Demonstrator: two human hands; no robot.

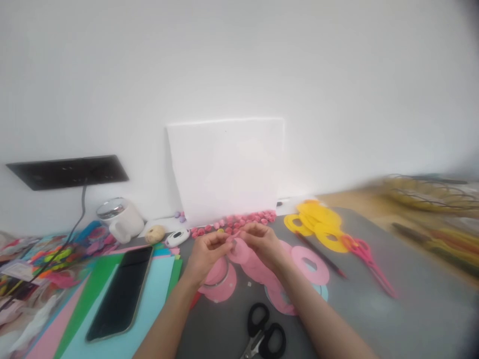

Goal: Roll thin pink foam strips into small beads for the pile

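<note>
A dark phone (121, 291) lies at eight o'clock on coloured sheets (157, 294); the left hand (205, 254) and right hand (264, 244) meet mid-desk (411, 309), fingers of both pinched shut on a pink paper piece (238, 251), just above pink rings (310, 264); black scissors (265, 334) lie at six o'clock; yellow rings (318, 222) at two o'clock.

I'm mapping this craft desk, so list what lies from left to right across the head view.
phone → left hand → pink paper piece, pinched between both hands → right hand → yellow paper rings → red scissors → wire basket, blurred at the far right.
</note>
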